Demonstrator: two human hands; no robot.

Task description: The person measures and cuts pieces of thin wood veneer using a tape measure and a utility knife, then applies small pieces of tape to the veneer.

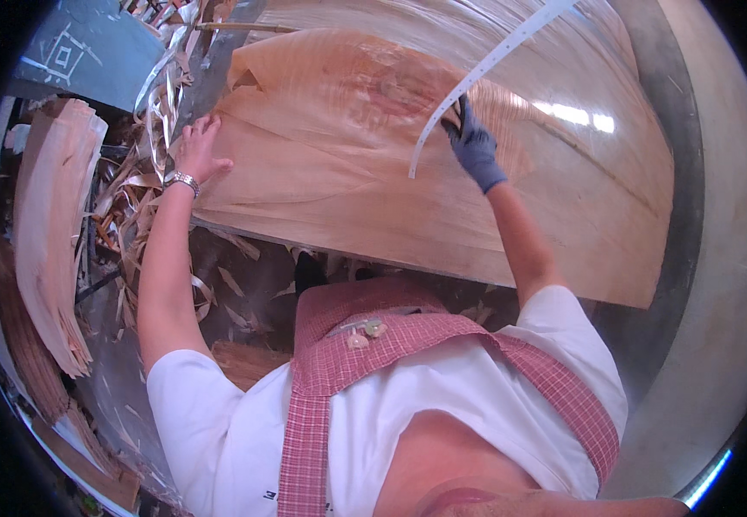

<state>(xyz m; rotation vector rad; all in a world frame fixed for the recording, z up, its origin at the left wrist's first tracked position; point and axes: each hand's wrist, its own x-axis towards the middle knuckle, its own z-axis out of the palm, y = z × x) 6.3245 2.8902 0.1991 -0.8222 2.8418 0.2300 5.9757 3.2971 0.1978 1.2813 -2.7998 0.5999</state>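
A broad sheet of wood veneer (322,172), light brown with a reddish knot, lies in front of me. Its left edge is under my left hand (198,150), which is bare, with the fingers spread and a metal watch or bracelet at the wrist. Over the middle of the sheet is my right hand (474,148), in a grey-blue glove with the fingers closed. Something small and dark at its fingertips is too unclear to name. Just left of that hand, a long white strip with small holes (477,73) curves down from the top and ends above the veneer.
Clear plastic film (554,52) covers the far part and catches light. At left stands a stack of veneer pieces (56,224), with curled shavings and scraps (136,194) beside it. A blue-grey board (93,52) is at the upper left. A pale curved surface (718,258) borders the right.
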